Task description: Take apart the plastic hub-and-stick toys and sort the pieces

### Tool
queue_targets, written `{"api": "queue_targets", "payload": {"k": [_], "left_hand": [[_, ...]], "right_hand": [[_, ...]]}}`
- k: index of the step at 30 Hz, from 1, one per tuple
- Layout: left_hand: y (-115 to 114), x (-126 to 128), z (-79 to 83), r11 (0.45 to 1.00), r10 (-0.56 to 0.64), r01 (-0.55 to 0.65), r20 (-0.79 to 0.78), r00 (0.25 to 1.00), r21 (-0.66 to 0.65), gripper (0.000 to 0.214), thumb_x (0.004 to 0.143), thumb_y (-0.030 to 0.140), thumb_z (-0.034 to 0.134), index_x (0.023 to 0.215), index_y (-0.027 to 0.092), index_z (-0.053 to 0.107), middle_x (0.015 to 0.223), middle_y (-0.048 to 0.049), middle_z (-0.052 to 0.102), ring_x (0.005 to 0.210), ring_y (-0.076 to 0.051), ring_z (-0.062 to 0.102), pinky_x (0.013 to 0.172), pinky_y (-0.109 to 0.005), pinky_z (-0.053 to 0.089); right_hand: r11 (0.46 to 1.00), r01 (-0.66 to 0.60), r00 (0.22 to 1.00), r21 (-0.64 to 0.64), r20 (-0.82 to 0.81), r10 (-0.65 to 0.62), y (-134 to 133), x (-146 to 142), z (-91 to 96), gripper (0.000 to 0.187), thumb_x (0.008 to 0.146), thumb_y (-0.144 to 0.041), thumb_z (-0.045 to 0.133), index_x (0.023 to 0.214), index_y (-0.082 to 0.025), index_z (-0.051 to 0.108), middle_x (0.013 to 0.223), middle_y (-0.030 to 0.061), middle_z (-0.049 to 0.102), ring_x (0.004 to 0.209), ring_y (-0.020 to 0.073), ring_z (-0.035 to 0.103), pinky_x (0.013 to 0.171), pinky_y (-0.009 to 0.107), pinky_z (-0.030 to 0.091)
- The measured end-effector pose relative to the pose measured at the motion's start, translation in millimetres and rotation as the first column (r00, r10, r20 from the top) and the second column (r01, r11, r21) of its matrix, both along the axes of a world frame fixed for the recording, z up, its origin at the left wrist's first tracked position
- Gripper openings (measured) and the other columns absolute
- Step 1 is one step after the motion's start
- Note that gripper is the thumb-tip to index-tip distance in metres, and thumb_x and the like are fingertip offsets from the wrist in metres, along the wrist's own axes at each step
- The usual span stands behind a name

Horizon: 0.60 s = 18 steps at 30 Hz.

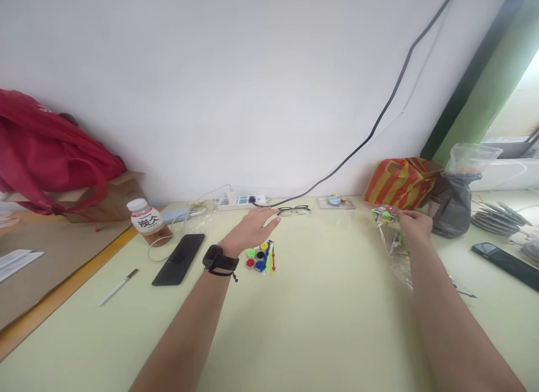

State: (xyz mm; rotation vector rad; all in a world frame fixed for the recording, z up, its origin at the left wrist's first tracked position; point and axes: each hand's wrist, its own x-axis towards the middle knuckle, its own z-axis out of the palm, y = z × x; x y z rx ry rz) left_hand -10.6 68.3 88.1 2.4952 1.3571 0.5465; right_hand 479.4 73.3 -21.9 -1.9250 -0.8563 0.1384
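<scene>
- left hand (252,230) is palm down with the thumb spread away from the fingers, can't see it gripping anything
- right hand (416,226) is pinching the top of a clear plastic bag (396,254) over on the right, bright little bits inside
- just near of the left hand: a cluster of round coloured pieces (260,265) with skinny arrows (273,258) along their right side, all on the pale green table (328,324)
- glasses (295,211) just beyond the left fingertips
- left of that hand, a black phone (179,260), then a bottle (149,223)
- far right, a red-and-yellow striped bag (400,184) beside a grey bag (452,204)
</scene>
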Motion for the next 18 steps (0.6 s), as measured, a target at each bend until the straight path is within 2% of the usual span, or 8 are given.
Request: {"api": "queue_targets", "payload": {"k": [3,6,9,11,14,18], "left_hand": [[2,-6,2.7,0.999,0.006,-0.006,0.013,1.000,-0.048,0.055,0.104,0.056,0.036,0.141,0.025,0.061,0.149,-0.0053,0.060,0.142,-0.027,0.047,0.122,-0.042,0.033],[6,-12,3.5,0.997,0.010,-0.006,0.042,0.999,-0.076,0.054,0.103,0.056,0.037,0.140,0.025,0.061,0.150,-0.0053,0.059,0.141,-0.027,0.050,0.121,-0.041,0.035],[12,-17,-0.9,0.996,0.011,-0.006,0.047,0.999,-0.091,0.053,0.100,0.057,0.042,0.135,0.025,0.065,0.144,-0.0069,0.063,0.133,-0.027,0.057,0.114,-0.039,0.043],[17,-21,-6.6,0.992,0.020,-0.018,0.007,1.000,-0.122,0.051,0.097,0.059,0.045,0.128,0.025,0.068,0.133,-0.0087,0.070,0.121,-0.028,0.064,0.104,-0.038,0.050],[20,-23,-16.8,0.976,0.084,-0.110,-0.142,0.986,-0.186,0.050,0.092,0.059,0.050,0.123,0.023,0.067,0.117,-0.0108,0.074,0.109,-0.029,0.069,0.095,-0.040,0.053],[14,-18,-28.2,0.940,0.171,-0.254,-0.332,0.928,-0.226,0.055,0.089,0.064,0.050,0.119,0.020,0.062,0.124,-0.0187,0.070,0.112,-0.037,0.067,0.091,-0.046,0.052]], "right_hand": [[0.997,0.013,0.985,0.076,-0.174,0.001,2,-8,11.1,0.028,0.085,-0.030,0.061,0.106,-0.015,0.070,0.108,0.0222,0.073,0.093,0.0300,0.072,0.076,0.038,0.061],[0.986,-0.059,0.951,0.153,-0.291,0.102,6,-17,27.5,0.015,0.084,-0.024,0.064,0.096,-0.016,0.066,0.102,0.0178,0.073,0.084,0.0226,0.073,0.070,0.029,0.062],[0.971,-0.137,0.920,0.198,-0.339,0.199,7,-29,44.6,0.006,0.084,-0.023,0.066,0.088,-0.018,0.064,0.096,0.0139,0.073,0.080,0.0197,0.073,0.070,0.028,0.063],[0.951,-0.242,0.889,0.195,-0.348,0.297,5,-40,54.3,0.005,0.084,-0.024,0.067,0.085,-0.019,0.065,0.095,0.0127,0.074,0.082,0.0198,0.073,0.071,0.029,0.064],[0.870,-0.474,0.802,0.137,-0.341,0.490,3,-64,65.4,0.006,0.081,-0.024,0.071,0.084,-0.019,0.070,0.099,0.0122,0.076,0.091,0.0213,0.073,0.074,0.030,0.062],[0.706,-0.708,0.695,-0.039,-0.220,0.685,3,-112,74.3,0.010,0.078,-0.025,0.074,0.086,-0.019,0.073,0.096,0.0084,0.076,0.091,0.0213,0.071,0.074,0.028,0.058]]}}
